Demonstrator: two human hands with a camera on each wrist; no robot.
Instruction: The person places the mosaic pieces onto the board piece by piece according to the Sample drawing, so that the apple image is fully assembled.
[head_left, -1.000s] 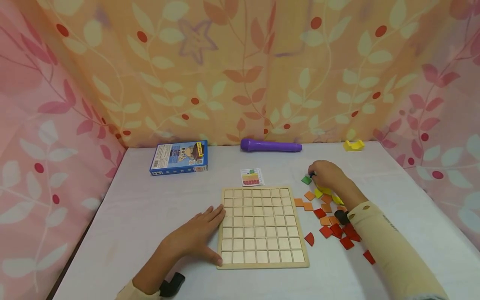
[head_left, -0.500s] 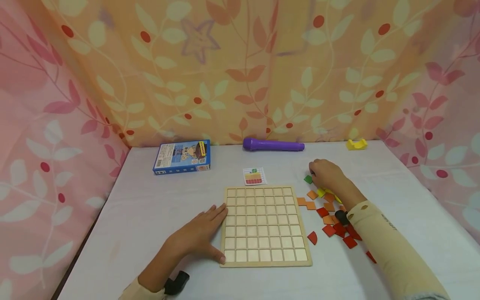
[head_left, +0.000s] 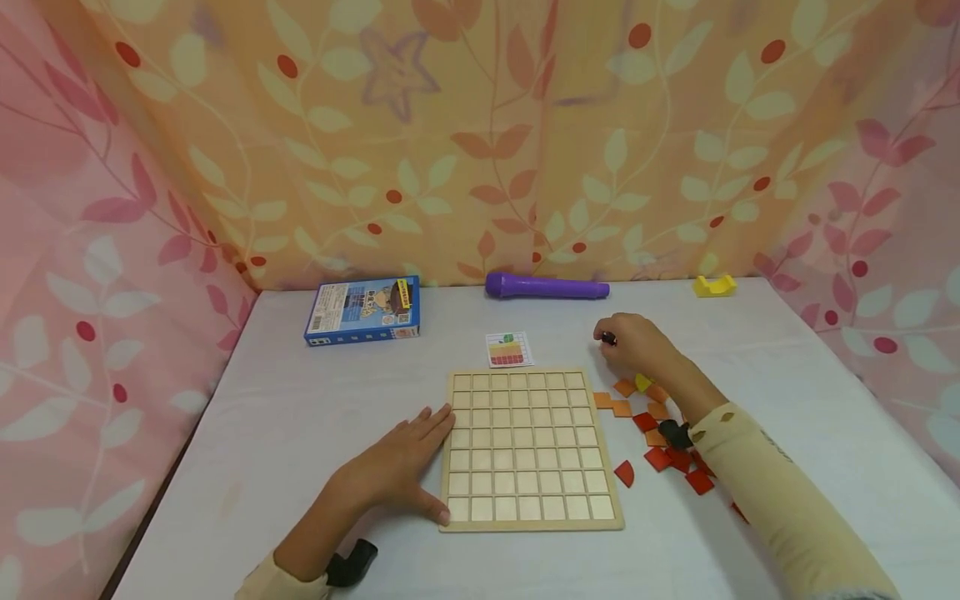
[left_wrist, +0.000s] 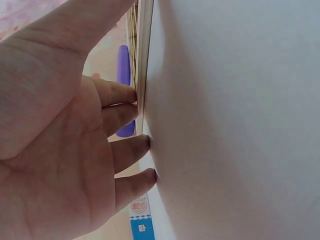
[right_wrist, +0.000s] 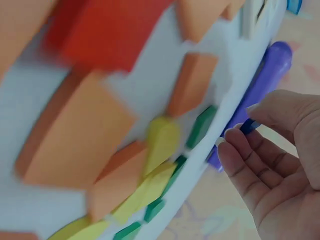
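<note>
My left hand (head_left: 396, 468) rests at the left side of a wooden grid board (head_left: 532, 527), thumb and fingertips touching its edge. In the left wrist view its fingers (left_wrist: 131, 152) are spread and fairly straight along the board's side. Beyond the board's upper right corner, my right hand (head_left: 637, 342) pinches a small dark tile (right_wrist: 248, 125) between thumb and fingers. Below that hand lie loose wooden tiles: orange tiles (head_left: 621, 408), red tiles (head_left: 700, 482) and a yellow tile (head_left: 642, 382). Green tiles (right_wrist: 201, 127) show in the right wrist view; the hand hides them in the head view.
A printed pattern card (head_left: 508, 350) lies just behind the board. Farther back are a blue box (head_left: 363, 310), a purple microphone-shaped toy (head_left: 547, 287) and a yellow stand-like block (head_left: 715, 287). A red quarter-round tile (head_left: 625, 473) sits beside the board's right edge.
My right hand has moved slightly left and back, carrying the dark tile, and now covers the green tile seen earlier. My left hand has stayed at the board's edge.
</note>
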